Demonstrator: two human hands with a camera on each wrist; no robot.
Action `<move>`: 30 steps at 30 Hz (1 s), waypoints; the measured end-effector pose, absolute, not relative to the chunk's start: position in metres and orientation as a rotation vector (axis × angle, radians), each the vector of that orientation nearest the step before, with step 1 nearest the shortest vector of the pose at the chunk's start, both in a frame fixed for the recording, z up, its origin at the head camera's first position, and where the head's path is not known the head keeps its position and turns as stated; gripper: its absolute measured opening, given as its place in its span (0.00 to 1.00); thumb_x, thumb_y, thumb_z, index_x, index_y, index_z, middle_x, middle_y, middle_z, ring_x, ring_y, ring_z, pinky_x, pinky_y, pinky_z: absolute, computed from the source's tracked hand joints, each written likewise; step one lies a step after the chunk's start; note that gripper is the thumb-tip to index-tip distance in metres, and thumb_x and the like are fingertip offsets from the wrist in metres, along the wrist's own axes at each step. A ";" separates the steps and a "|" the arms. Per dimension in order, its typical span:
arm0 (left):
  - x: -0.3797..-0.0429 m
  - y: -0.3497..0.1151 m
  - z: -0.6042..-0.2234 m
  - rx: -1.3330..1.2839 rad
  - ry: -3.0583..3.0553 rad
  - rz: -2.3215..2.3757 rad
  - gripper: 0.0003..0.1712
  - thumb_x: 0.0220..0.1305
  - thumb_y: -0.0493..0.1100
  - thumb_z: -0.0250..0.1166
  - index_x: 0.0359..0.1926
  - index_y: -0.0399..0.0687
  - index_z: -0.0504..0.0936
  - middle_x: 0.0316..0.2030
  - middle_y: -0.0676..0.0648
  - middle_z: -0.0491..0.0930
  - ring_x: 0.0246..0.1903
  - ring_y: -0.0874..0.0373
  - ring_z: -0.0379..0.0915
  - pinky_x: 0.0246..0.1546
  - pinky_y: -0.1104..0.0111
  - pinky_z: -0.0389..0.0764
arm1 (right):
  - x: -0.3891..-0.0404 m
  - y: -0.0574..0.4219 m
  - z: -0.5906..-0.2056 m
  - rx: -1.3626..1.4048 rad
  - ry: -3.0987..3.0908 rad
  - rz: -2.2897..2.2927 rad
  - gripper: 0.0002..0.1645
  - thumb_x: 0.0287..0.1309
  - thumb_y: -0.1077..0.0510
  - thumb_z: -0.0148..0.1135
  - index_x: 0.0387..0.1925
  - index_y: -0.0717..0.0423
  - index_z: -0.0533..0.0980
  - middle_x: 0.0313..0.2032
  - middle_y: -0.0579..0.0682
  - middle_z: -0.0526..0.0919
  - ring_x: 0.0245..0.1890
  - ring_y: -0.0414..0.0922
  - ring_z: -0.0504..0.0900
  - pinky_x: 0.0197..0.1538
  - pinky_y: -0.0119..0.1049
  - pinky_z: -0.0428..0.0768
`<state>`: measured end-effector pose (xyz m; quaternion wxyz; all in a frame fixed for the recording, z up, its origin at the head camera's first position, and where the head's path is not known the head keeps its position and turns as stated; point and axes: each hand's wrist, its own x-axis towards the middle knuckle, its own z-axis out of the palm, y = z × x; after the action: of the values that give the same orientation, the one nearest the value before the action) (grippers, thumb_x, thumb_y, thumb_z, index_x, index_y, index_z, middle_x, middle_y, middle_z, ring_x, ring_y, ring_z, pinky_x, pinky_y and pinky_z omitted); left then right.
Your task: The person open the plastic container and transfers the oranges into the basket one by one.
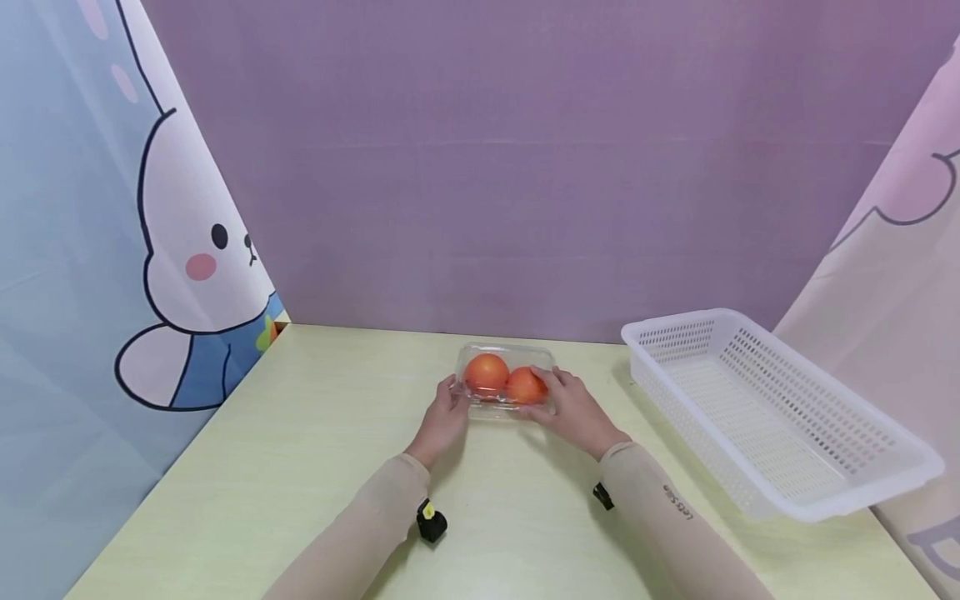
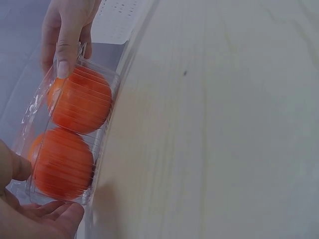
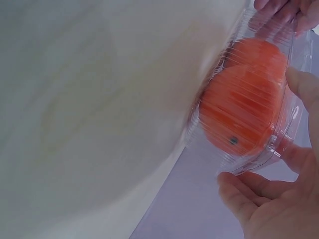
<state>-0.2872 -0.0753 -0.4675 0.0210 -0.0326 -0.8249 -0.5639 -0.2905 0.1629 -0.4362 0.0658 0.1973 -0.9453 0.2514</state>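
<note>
A clear plastic clamshell box (image 1: 501,411) sits on the table with two oranges inside, a left orange (image 1: 487,372) and a right orange (image 1: 526,387). My left hand (image 1: 441,422) grips the box's left end, its thumb and fingers around the corner in the left wrist view. At the opposite end, my right hand (image 1: 576,414) holds the box between thumb and curled fingers. The ridged wall (image 3: 239,104) of the box shows close up in the right wrist view. Whether the lid is fully fastened I cannot tell.
A white perforated plastic basket (image 1: 675,417) stands on the right side of the pale wooden table (image 1: 300,467). Behind the table hangs a purple cloth (image 1: 525,167). Printed curtains flank both sides, the left curtain (image 1: 67,275) showing a cartoon animal.
</note>
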 end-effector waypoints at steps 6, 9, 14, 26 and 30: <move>-0.286 -0.076 -0.465 -0.085 -2.568 -1.751 0.34 0.79 0.48 0.48 0.75 0.32 0.51 0.69 0.30 0.63 0.69 0.37 0.61 0.71 0.47 0.58 | -0.292 0.161 -0.439 0.584 -2.829 0.748 0.45 0.60 0.38 0.68 0.72 0.54 0.66 0.67 0.73 0.65 0.65 0.70 0.67 0.63 0.64 0.70; -0.287 -0.076 -0.464 -0.078 -2.579 -1.732 0.34 0.79 0.48 0.47 0.75 0.32 0.51 0.69 0.31 0.64 0.68 0.37 0.61 0.71 0.48 0.59 | -0.292 0.159 -0.439 0.567 -2.823 0.749 0.45 0.60 0.38 0.68 0.71 0.53 0.66 0.66 0.73 0.66 0.63 0.70 0.68 0.62 0.64 0.71; -0.288 -0.076 -0.462 -0.090 -2.579 -1.720 0.34 0.79 0.48 0.47 0.75 0.32 0.52 0.69 0.31 0.64 0.68 0.39 0.63 0.71 0.50 0.60 | -0.293 0.157 -0.438 0.549 -2.803 0.744 0.44 0.60 0.42 0.70 0.71 0.56 0.65 0.59 0.68 0.76 0.53 0.61 0.79 0.56 0.56 0.79; -0.287 -0.077 -0.459 -0.122 -2.601 -1.690 0.34 0.79 0.49 0.48 0.74 0.32 0.54 0.66 0.31 0.69 0.65 0.39 0.66 0.68 0.50 0.65 | -0.296 0.153 -0.438 0.542 -2.802 0.670 0.43 0.58 0.49 0.68 0.69 0.65 0.65 0.35 0.54 0.80 0.27 0.46 0.74 0.38 0.39 0.79; -0.287 -0.076 -0.458 -0.143 -2.599 -1.683 0.33 0.79 0.48 0.48 0.74 0.30 0.54 0.67 0.30 0.68 0.66 0.38 0.66 0.68 0.50 0.65 | -0.295 0.155 -0.435 0.535 -2.811 0.643 0.42 0.58 0.49 0.67 0.69 0.64 0.65 0.27 0.49 0.74 0.22 0.43 0.71 0.32 0.37 0.75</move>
<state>-0.2874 -0.0763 -0.4585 0.0212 -0.0461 -0.8383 -0.5428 -0.2952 0.1549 -0.4353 0.1039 0.1813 -0.9533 0.2182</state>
